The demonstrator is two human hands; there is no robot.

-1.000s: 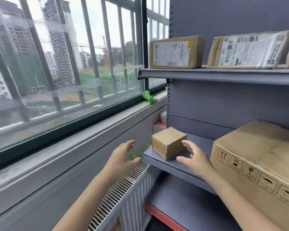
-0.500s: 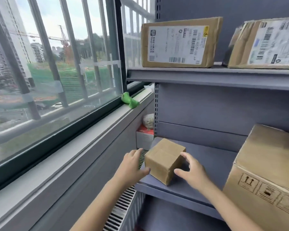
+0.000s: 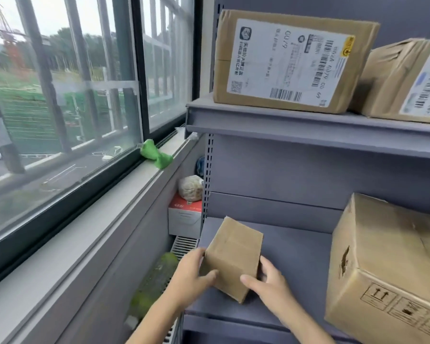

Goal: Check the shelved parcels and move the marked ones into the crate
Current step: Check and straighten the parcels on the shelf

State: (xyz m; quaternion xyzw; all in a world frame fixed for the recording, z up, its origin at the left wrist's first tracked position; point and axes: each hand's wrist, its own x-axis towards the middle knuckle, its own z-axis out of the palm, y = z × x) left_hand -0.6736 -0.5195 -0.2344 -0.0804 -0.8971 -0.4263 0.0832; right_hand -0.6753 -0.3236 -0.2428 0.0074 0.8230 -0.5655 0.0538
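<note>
A small plain cardboard box [image 3: 233, 254] stands at the left end of the lower grey shelf [image 3: 296, 244]. My left hand [image 3: 189, 276] presses its left side and my right hand [image 3: 268, 281] its right side, so both hands grip it. No mark shows on its visible faces. On the upper shelf [image 3: 308, 122] sit a labelled parcel [image 3: 288, 60] and a second labelled parcel [image 3: 405, 80] at the right edge. A large carton [image 3: 392, 264] with handling symbols fills the right of the lower shelf. No crate is in view.
A window with bars [image 3: 80, 78] runs along the left, with a green object [image 3: 157, 156] on its sill. Between sill and shelf upright stand a red-and-white box [image 3: 184, 217] and a bagged item [image 3: 190, 188]. A radiator grille [image 3: 184, 247] lies below.
Both hands went from open and apart from the small box to closed against its sides. The view has moved closer to the shelf.
</note>
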